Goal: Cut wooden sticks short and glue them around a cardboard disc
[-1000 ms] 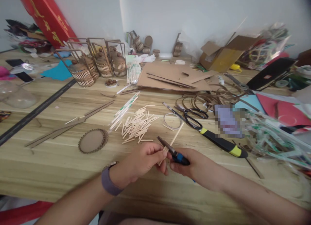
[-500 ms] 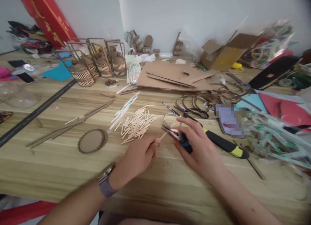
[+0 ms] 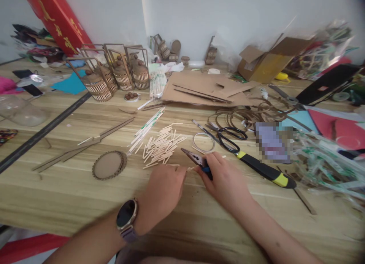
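Note:
My right hand (image 3: 225, 176) is closed round a pair of pliers (image 3: 196, 158) with blue on the handles; the jaws point up and left. My left hand (image 3: 167, 184), wearing a round-faced watch (image 3: 127, 214), is closed with its back towards me. A short pale wooden stick (image 3: 190, 168) shows between the fingertips of both hands, the left fingers seeming to pinch it; its ends are partly hidden. Just beyond the left hand lies a heap of short cut sticks (image 3: 159, 146). A thin ring (image 3: 203, 142) rests on the table past the pliers.
Long wrapped sticks (image 3: 146, 129) lie behind the heap. Scissors (image 3: 229, 138) and a black-and-yellow utility knife (image 3: 265, 171) lie to the right, near a phone (image 3: 272, 142). A round cardboard disc (image 3: 108, 165) is on the left. Small lidded baskets (image 3: 98, 87) and cardboard (image 3: 196, 85) stand farther back.
My right hand has turned and come down towards my left, and the pliers have swung off the stick. My left hand has rolled so the watch face shows. Stick pieces now lie near the ring.

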The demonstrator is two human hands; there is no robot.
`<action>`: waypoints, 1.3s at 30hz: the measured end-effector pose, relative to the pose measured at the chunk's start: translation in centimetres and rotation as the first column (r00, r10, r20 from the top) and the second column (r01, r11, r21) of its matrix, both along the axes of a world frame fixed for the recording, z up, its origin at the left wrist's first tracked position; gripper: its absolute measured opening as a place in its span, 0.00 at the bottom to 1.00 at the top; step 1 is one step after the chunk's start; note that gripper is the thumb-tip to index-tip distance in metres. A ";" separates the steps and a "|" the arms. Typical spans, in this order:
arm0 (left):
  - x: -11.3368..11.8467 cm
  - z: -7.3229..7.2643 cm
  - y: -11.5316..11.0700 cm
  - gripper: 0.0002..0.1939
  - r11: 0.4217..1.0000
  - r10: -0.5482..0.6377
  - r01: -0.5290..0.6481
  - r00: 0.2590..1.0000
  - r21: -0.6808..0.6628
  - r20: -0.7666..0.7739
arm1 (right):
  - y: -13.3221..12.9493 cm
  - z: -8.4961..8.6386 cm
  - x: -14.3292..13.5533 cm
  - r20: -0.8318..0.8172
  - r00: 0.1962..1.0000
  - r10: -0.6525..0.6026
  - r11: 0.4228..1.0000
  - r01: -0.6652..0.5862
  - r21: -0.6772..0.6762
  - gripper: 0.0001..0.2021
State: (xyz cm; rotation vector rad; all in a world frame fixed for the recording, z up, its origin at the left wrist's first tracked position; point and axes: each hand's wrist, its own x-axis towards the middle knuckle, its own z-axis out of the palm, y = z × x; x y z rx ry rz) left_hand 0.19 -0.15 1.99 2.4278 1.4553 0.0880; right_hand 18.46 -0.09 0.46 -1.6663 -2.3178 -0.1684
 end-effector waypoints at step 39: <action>-1.2 -2.1 1.5 0.17 0.781 0.270 0.222 0.723 -0.584 0.636 | 0.5 1.7 0.6 -0.520 0.840 0.155 0.819 -0.403 -0.407 0.17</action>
